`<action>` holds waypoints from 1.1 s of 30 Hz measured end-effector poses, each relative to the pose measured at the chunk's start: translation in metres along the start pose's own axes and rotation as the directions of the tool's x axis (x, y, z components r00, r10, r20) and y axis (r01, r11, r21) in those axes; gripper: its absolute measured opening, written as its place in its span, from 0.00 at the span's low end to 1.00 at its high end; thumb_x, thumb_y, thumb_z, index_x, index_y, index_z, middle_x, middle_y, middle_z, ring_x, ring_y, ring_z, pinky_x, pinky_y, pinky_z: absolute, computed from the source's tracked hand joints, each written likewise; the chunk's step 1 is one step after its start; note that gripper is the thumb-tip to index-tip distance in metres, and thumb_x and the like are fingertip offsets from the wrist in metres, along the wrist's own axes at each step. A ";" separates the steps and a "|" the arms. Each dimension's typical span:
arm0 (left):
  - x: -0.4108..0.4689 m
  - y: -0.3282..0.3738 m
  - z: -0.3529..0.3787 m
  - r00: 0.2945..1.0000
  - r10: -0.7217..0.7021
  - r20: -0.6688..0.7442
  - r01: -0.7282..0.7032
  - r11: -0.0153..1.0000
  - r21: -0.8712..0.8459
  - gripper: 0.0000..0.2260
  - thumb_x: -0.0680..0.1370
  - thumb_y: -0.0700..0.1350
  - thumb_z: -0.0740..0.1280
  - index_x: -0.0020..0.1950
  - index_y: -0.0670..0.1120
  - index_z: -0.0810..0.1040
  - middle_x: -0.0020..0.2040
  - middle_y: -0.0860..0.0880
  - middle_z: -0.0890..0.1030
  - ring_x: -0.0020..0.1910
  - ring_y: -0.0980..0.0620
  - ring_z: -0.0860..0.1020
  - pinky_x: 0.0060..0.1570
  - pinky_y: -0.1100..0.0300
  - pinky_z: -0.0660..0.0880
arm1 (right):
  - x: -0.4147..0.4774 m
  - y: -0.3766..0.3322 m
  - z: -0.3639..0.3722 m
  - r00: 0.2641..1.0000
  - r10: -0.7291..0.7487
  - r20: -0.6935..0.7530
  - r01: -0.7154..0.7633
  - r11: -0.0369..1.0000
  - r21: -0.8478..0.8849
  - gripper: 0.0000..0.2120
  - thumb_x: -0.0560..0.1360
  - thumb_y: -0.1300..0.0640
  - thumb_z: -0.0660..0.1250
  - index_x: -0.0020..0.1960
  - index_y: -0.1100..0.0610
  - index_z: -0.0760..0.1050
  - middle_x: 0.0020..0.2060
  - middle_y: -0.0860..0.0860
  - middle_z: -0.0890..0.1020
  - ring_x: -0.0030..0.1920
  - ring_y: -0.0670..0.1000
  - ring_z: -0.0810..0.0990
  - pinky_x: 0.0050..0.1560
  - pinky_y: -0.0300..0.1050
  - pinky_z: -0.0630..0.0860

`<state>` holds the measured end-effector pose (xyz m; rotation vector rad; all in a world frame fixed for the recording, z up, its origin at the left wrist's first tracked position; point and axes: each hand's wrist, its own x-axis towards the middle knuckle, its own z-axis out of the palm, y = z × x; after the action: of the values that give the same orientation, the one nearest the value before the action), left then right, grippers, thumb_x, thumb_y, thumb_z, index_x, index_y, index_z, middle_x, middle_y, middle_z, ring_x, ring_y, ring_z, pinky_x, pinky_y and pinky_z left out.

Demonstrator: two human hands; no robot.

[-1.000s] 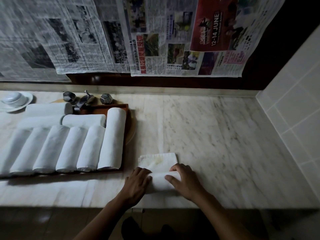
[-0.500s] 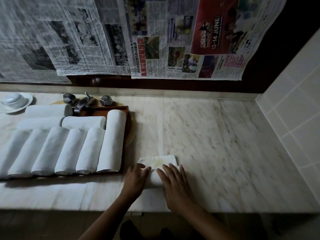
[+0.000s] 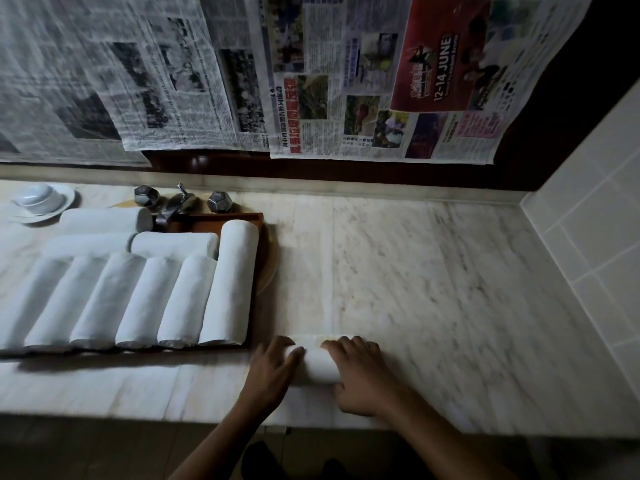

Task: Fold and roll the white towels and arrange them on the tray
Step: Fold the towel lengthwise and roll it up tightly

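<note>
A white towel (image 3: pixel 317 362) lies rolled into a short cylinder on the marble counter near its front edge. My left hand (image 3: pixel 272 370) grips its left end, fingers curled over the top. My right hand (image 3: pixel 356 370) grips its right end the same way, thumb below. To the left, a brown wooden tray (image 3: pixel 258 258) holds several rolled white towels (image 3: pixel 138 299) side by side, with more rolls (image 3: pixel 173 244) laid crosswise behind them.
A metal faucet with two faceted knobs (image 3: pixel 176 202) stands behind the tray. A white cup on a saucer (image 3: pixel 38 200) sits at the far left. Newspaper sheets (image 3: pixel 346 81) hang on the dark wall. A tiled wall (image 3: pixel 595 237) bounds the counter on the right.
The flat tail of the towel has been rolled up; the roll moved away from me and is now a full cylinder under both hands. The view shifted slightly.
</note>
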<state>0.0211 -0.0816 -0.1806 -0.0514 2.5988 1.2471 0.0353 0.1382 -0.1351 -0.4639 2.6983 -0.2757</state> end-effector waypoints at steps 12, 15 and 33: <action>0.017 0.022 -0.006 0.990 -0.141 0.026 0.140 0.990 0.017 0.16 0.79 0.61 0.68 0.56 0.49 0.81 0.52 0.47 0.83 0.50 0.48 0.81 0.47 0.55 0.75 | -0.022 -0.025 0.037 0.969 0.010 -0.246 -0.030 0.996 -0.081 0.47 0.62 0.55 0.72 0.80 0.52 0.62 0.75 0.58 0.69 0.74 0.62 0.68 0.74 0.67 0.55; 0.014 0.024 -0.007 0.987 -0.156 0.042 0.157 0.987 -0.028 0.18 0.81 0.63 0.64 0.58 0.50 0.81 0.53 0.47 0.83 0.51 0.48 0.81 0.50 0.53 0.77 | -0.015 -0.019 0.037 0.972 0.009 -0.234 -0.039 0.991 -0.125 0.52 0.59 0.56 0.75 0.81 0.53 0.60 0.76 0.58 0.68 0.74 0.62 0.68 0.75 0.66 0.54; -0.009 0.046 -0.003 0.913 -0.363 0.188 0.379 0.580 -0.721 0.23 0.77 0.58 0.72 0.69 0.51 0.75 0.63 0.44 0.80 0.58 0.43 0.82 0.51 0.46 0.84 | 0.026 0.008 -0.021 0.991 0.040 0.131 -0.061 0.985 0.159 0.46 0.69 0.46 0.76 0.80 0.41 0.54 0.71 0.51 0.73 0.67 0.57 0.76 0.64 0.53 0.74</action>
<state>0.0228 -0.0561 -0.1415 -0.6990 1.7134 2.0034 0.0016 0.1395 -0.1267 -0.3513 2.5345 -0.4330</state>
